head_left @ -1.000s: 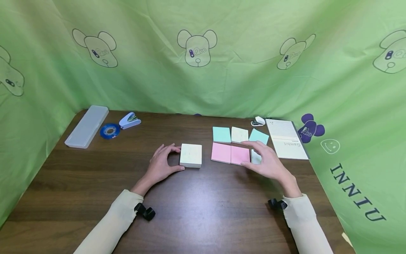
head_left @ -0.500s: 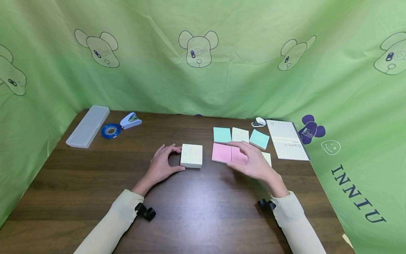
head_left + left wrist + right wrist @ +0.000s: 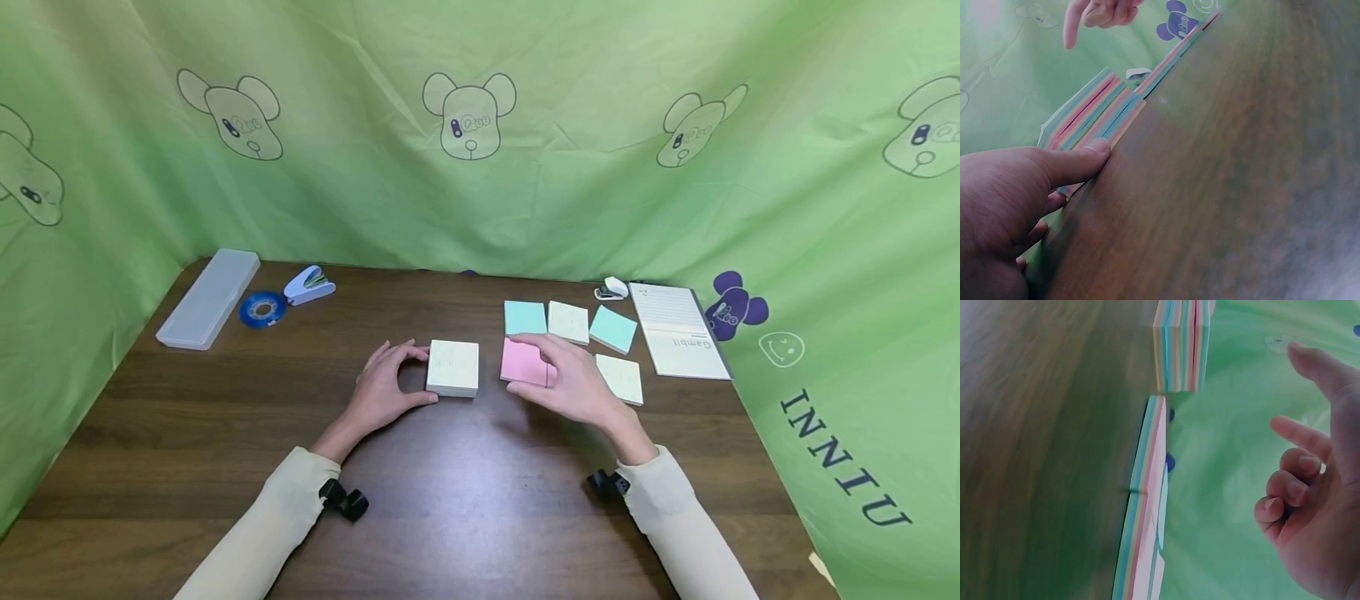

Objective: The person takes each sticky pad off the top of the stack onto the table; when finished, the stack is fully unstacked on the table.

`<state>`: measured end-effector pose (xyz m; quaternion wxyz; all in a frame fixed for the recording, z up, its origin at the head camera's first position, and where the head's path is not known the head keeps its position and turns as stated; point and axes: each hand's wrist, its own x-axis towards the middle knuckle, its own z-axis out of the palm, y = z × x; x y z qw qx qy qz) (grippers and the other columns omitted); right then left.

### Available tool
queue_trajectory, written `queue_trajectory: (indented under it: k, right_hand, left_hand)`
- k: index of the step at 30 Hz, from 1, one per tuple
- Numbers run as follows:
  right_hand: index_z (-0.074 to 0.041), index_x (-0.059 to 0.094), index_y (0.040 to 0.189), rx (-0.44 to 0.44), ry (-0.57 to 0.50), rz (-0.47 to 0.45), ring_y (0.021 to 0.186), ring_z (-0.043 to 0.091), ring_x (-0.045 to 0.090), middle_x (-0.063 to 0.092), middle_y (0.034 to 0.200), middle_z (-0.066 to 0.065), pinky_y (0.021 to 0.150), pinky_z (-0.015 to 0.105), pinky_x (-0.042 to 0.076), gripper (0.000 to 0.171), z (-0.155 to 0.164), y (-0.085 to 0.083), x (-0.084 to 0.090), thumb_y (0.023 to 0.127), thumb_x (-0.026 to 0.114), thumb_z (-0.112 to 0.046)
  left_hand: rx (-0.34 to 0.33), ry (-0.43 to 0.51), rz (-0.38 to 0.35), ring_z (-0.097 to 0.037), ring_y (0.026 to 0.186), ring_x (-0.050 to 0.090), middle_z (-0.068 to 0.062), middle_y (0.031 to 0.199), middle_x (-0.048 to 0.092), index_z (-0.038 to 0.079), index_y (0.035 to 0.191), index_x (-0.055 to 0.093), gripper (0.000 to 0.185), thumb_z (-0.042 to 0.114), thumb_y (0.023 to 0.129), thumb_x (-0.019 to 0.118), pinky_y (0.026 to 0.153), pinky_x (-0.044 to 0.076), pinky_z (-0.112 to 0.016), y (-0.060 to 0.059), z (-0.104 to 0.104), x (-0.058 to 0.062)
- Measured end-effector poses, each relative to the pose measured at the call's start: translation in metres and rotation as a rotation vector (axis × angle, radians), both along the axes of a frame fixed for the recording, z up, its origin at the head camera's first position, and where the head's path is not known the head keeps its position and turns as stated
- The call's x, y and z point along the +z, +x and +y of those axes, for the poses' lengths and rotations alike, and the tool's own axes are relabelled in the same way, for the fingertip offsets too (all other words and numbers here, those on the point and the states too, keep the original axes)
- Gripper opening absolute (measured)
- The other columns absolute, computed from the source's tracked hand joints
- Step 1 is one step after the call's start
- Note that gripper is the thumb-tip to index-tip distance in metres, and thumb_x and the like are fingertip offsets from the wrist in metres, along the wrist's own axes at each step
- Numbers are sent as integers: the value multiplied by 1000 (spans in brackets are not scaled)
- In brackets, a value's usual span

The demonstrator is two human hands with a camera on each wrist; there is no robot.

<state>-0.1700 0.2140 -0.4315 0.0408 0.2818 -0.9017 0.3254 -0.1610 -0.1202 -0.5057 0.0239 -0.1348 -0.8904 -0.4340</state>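
Six small pads already lay spread on the worktop [image 3: 465, 492] around the right hand [image 3: 573, 387], whose relaxed, spread fingers held nothing, while the thick note block [image 3: 452, 367] waited undivided, gripped between the left hand [image 3: 382, 392] fingers and thumb.

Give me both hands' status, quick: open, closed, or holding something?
Left hand: holding the note pad, thumb and fingers curled around its left edge.
Right hand: open, empty, above the pink notes.
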Motion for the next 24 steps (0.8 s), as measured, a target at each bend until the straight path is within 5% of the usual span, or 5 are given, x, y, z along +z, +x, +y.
queue_trajectory:
  k: [16,24]
  right_hand:
    - [-19,65,153,68,85,5,113,34,75,74,142,6,90,51,63,71,-41,-9,-4,92,89,-45]
    - [-18,64,155,60,159,16,74,12,58,74,113,6,70,36,53,82,-58,-18,-8,86,92,-52]
  left_hand:
    - [-1,-13,14,-37,155,51,-13,143,73,5,128,69,63,21,78,104,139,20,-51,0,0,-1]
    - [-5,-7,32,-38,154,52,-14,141,74,5,128,69,63,21,78,104,139,21,-53,0,0,-1]
